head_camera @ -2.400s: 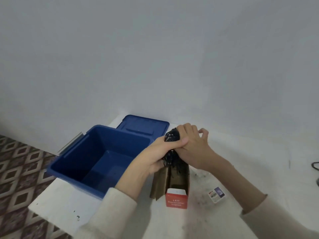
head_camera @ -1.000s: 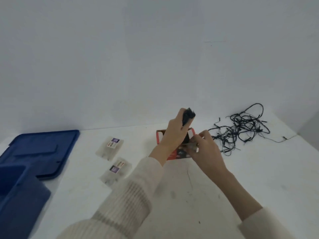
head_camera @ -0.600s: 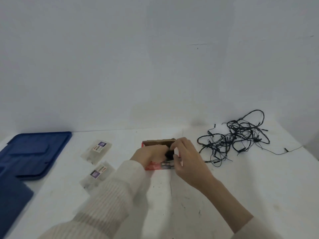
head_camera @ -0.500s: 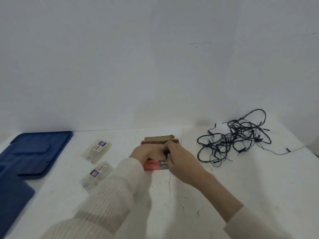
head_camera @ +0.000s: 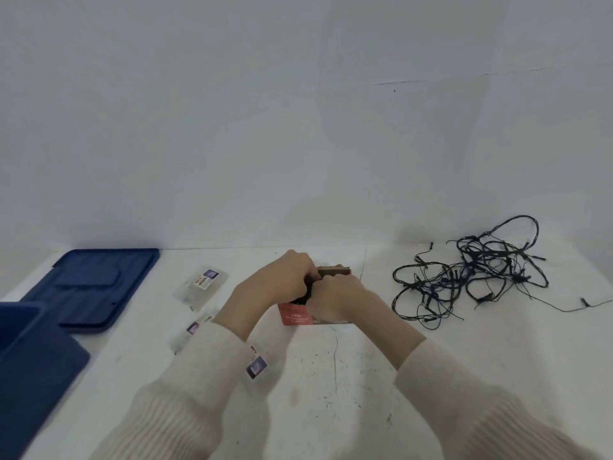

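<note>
**Black bundle (head_camera: 306,292) pushed down into red box (head_camera: 293,317)**

Left hand (head_camera: 282,282) curls round the one bundle, mostly hidden; right hand (head_camera: 338,298) clasps the one box on the counter (head_camera: 331,393). Left of the box: three packets (head_camera: 202,285), one partly under a sleeve (head_camera: 212,353).

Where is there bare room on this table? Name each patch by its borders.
Free: the table in front of the red box, between the sleeves; also the right front, nearer than the cable tangle. Crowded: left, with blue bin, blue lid, packets; middle, where left hand and right hand grip it.
</note>
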`<control>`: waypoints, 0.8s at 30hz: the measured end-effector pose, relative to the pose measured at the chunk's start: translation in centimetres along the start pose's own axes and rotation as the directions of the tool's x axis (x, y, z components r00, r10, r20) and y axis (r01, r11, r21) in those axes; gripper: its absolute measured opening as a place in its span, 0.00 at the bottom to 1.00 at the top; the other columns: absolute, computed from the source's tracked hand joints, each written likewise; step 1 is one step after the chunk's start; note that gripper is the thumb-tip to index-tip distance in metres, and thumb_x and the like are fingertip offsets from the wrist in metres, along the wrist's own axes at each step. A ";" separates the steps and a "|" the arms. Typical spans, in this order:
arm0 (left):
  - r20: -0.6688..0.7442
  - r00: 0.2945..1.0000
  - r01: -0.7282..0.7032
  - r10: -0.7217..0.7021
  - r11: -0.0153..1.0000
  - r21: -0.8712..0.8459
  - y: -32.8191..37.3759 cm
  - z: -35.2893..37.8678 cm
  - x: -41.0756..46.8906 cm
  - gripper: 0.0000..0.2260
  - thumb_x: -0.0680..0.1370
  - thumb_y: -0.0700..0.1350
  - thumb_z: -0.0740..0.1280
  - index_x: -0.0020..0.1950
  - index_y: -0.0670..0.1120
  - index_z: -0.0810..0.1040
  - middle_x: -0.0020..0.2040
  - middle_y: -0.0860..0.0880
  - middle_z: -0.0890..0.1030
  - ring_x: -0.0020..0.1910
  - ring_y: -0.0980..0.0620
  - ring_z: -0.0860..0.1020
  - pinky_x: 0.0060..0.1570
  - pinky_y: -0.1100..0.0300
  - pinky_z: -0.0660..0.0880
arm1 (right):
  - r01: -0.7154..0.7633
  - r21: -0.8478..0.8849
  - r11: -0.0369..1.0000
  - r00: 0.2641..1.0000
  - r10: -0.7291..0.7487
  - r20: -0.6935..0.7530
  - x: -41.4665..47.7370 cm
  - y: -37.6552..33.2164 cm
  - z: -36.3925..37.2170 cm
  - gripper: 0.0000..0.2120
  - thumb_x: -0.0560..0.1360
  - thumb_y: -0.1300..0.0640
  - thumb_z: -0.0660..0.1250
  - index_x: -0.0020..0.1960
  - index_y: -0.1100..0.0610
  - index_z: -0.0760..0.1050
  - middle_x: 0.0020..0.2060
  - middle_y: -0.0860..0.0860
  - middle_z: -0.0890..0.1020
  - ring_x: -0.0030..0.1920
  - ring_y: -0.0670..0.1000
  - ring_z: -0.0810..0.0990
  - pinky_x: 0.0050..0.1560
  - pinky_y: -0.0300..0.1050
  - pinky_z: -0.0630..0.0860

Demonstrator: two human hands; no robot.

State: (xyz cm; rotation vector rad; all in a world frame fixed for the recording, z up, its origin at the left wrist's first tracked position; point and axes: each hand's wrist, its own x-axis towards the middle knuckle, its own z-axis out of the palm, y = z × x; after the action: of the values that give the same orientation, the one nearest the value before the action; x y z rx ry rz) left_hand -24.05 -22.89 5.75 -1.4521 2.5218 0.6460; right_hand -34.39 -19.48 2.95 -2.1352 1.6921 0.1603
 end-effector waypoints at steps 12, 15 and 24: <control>0.033 0.985 0.163 -0.170 0.973 0.164 2.0 2.2 1.5 0.12 0.76 0.36 0.58 0.56 0.40 0.77 0.54 0.43 0.78 0.47 0.45 0.78 0.44 0.57 0.73 | 0.222 0.455 0.863 0.854 0.053 -0.518 -3.3 6.8 -1.5 0.18 0.71 0.70 0.56 0.42 0.58 0.83 0.38 0.48 0.82 0.34 0.46 0.76 0.36 0.37 0.72; -0.093 0.991 0.120 -0.092 0.920 0.374 3.3 1.7 1.4 0.12 0.76 0.34 0.59 0.57 0.39 0.76 0.55 0.42 0.77 0.53 0.44 0.78 0.47 0.55 0.74 | 0.057 0.438 0.897 0.835 0.198 -0.514 -3.8 10.9 -1.2 0.16 0.72 0.68 0.57 0.43 0.56 0.82 0.41 0.51 0.81 0.40 0.54 0.77 0.42 0.45 0.73; -0.107 0.994 0.066 -0.038 0.960 0.273 6.9 0.8 1.5 0.21 0.75 0.54 0.66 0.62 0.44 0.67 0.56 0.44 0.72 0.49 0.44 0.75 0.43 0.56 0.69 | -0.399 0.148 0.905 0.913 0.407 -0.021 -4.5 17.1 1.1 0.37 0.71 0.41 0.67 0.74 0.47 0.56 0.69 0.57 0.62 0.71 0.60 0.58 0.66 0.55 0.64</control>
State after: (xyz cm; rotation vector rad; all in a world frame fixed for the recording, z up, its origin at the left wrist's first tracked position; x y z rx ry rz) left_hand -30.77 -20.74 6.49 -1.4748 2.5124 0.2038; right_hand -51.65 -18.08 -0.75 -1.6781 2.0938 0.0987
